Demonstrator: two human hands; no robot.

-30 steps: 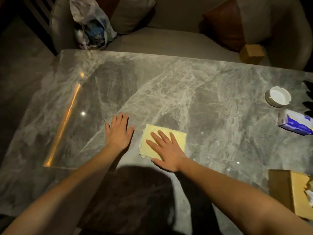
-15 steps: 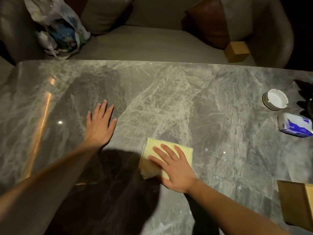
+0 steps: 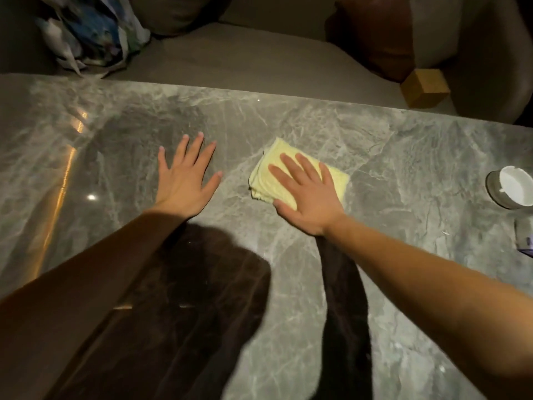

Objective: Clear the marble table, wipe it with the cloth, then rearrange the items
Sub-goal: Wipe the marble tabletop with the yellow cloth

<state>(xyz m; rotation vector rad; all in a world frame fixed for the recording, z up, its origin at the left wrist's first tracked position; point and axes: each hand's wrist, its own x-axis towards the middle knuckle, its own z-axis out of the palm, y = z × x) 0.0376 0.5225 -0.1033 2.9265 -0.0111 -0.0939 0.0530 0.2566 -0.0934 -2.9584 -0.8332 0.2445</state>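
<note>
The grey marble surface (image 3: 403,168) fills the view, running wide under and beyond both hands. Past the fingertips lies the seat of a sofa (image 3: 245,59), with a crumpled plastic bag (image 3: 95,30) on it beyond the left hand and a brown cushion (image 3: 377,33) beyond the right.

Now the hands. The left hand (image 3: 184,180) lies flat on bare marble, fingers spread and straight, holding nothing, bracing by the look of it. Just to its right, the right hand (image 3: 308,194) is flat too, fingers straight, pressing down on the folded yellow cloth (image 3: 261,180). The cloth sits on the marble under that palm, its edges showing out past the fingers. This reads as the wiping step.

Well off to the right of the right hand stands a white ashtray (image 3: 510,187). Beyond it, a small wooden block (image 3: 425,86) sits on the sofa. Nearer the person, a pale packet (image 3: 525,241) is cut off by the frame edge.

Here is the danger: that side is not cleared, so a long sweep rightward could knock the ashtray or shove the packet off the edge. The cloth is only pinned by a flat palm, not gripped, so a quick stroke could pull its folds apart or leave it behind. And a braced left palm may slip on polished marble if the person leans far.
</note>
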